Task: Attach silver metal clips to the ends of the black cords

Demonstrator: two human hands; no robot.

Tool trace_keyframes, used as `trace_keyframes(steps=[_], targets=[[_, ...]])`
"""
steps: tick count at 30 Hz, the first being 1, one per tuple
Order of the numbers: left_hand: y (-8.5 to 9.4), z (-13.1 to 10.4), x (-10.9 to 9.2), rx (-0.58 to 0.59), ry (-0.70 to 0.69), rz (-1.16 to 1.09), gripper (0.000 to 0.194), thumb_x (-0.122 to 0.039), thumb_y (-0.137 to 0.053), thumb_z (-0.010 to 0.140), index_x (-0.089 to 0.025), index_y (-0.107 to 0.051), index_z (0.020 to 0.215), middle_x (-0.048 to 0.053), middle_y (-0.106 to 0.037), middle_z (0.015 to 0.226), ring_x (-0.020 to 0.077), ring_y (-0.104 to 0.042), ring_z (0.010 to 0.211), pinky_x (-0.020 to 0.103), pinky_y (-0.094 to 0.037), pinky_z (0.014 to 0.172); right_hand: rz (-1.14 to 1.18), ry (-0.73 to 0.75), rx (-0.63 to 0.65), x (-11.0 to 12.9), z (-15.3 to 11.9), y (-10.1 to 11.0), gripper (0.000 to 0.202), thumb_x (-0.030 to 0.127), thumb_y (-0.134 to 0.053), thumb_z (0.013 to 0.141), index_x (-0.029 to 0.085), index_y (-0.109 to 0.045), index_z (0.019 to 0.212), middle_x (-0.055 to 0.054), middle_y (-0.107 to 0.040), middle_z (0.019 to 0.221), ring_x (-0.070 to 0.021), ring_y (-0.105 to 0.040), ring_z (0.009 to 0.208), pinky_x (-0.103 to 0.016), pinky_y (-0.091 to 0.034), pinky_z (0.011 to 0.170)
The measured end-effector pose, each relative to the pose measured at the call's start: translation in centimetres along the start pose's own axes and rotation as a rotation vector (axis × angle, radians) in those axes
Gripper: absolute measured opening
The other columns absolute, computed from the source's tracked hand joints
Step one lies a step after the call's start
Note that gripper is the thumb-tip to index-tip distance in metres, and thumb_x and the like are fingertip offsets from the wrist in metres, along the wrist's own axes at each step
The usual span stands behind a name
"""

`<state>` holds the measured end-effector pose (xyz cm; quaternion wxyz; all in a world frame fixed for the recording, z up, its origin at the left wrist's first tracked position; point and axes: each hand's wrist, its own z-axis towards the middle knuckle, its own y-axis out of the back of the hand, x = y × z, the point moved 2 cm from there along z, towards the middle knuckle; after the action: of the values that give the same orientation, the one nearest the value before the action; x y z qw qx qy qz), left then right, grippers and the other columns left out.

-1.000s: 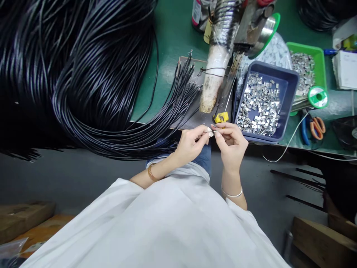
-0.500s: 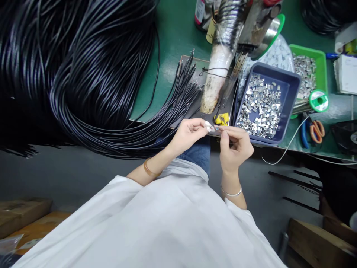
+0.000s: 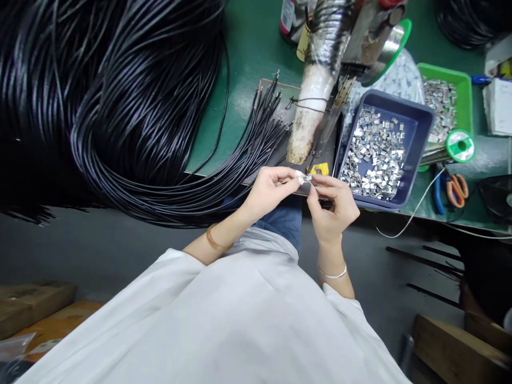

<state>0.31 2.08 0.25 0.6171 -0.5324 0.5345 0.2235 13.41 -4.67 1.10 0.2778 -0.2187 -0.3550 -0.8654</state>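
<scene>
My left hand [image 3: 274, 188] is closed in a pinch, its thumb and forefinger tips wrapped in white, on a small connector end whose details are mostly hidden. My right hand [image 3: 334, 201] pinches a small silver metal shell [image 3: 308, 178], which meets the connector end between the two sets of fingertips. Both hands are over the bench's front edge. Just beyond the fingertips lies a yellow piece [image 3: 319, 169]. Right of my right hand stands a dark blue tray [image 3: 416, 114] with many similar silver shells [image 3: 374, 173].
Black cables [image 3: 160, 106] heap at left, their ends on a dark board [image 3: 280, 154]. A wrapped duct [image 3: 306, 117] hangs above the board. At right are a green tray [image 3: 465, 101], a green solder spool [image 3: 461, 145] and orange-handled pliers [image 3: 456, 190].
My right hand has moved slightly left, bringing the metal shell against the connector end in my left fingers. The small gap between the pieces has closed. My left hand has barely moved.
</scene>
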Motion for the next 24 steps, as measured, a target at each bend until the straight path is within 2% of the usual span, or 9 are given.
trace_keyframes(steps=[5,10,14,18,20,22,24], targets=[[-0.1,0.4,0.3,-0.040,-0.041,0.007,0.009,-0.018,-0.076,0.067,-0.012,-0.071,0.069,-0.003,-0.065,0.063,0.0054,-0.058,0.059,0.020,-0.047,0.064,-0.024,-0.031,-0.025,-0.1,0.2,-0.3,0.008,0.017,-0.065,0.083,0.024,-0.063,0.087,-0.002,-0.073,0.100,-0.0149,-0.070,0.087,-0.026,-0.055,0.058],[0.0,0.2,0.7,-0.026,-0.061,0.050,0.007,-0.018,-0.072,0.070,-0.012,-0.071,0.073,-0.001,-0.069,0.068,0.0062,-0.060,0.063,0.019,-0.049,0.067,-0.032,-0.016,0.009,-0.1,0.2,-0.2,0.015,0.014,-0.063,0.085,0.024,-0.064,0.096,-0.002,-0.073,0.107,-0.0133,-0.071,0.090,-0.023,-0.056,0.063],[0.0,0.0,1.0,0.037,-0.089,0.118,0.009,-0.020,-0.069,0.074,-0.012,-0.073,0.076,0.001,-0.072,0.075,0.0081,-0.063,0.069,0.020,-0.051,0.071,-0.067,-0.017,0.065,0.0,0.3,0.1,0.010,0.015,-0.063,0.085,0.023,-0.064,0.091,0.000,-0.074,0.093,-0.0119,-0.070,0.084,-0.023,-0.055,0.064],[0.0,-0.2,1.0,0.055,-0.083,0.143,0.008,-0.019,-0.069,0.074,-0.012,-0.072,0.076,0.001,-0.072,0.074,0.0085,-0.062,0.068,0.019,-0.050,0.070,-0.026,-0.112,0.063,0.1,0.6,0.7,0.005,0.018,-0.065,0.084,0.023,-0.063,0.084,0.001,-0.069,0.083,-0.0105,-0.065,0.072,-0.023,-0.052,0.056],[0.0,-0.2,0.8,0.039,-0.081,0.127,0.006,-0.018,-0.069,0.072,-0.012,-0.071,0.073,0.001,-0.071,0.072,0.0079,-0.061,0.066,0.018,-0.049,0.067,-0.020,-0.119,-0.020,0.1,0.7,1.0,0.008,0.016,-0.067,0.082,0.023,-0.064,0.084,0.000,-0.070,0.084,-0.0113,-0.066,0.074,-0.025,-0.054,0.061],[0.0,-0.1,0.6,0.034,-0.068,0.103,0.006,-0.017,-0.070,0.071,-0.011,-0.070,0.071,0.000,-0.069,0.069,0.0072,-0.059,0.064,0.018,-0.048,0.066,-0.028,-0.045,-0.087,0.4,0.6,1.1,0.014,0.013,-0.069,0.079,0.023,-0.065,0.086,0.000,-0.071,0.088,-0.0131,-0.068,0.081,-0.029,-0.058,0.072],[0.1,-0.1,0.4,0.046,-0.042,0.078,0.007,-0.018,-0.071,0.070,-0.011,-0.070,0.071,0.000,-0.069,0.068,0.0068,-0.059,0.063,0.018,-0.049,0.067,-0.021,0.053,-0.073,0.6,0.5,1.0,0.018,0.010,-0.070,0.078,0.024,-0.065,0.088,0.000,-0.073,0.093,-0.0139,-0.070,0.086,-0.032,-0.058,0.081]])
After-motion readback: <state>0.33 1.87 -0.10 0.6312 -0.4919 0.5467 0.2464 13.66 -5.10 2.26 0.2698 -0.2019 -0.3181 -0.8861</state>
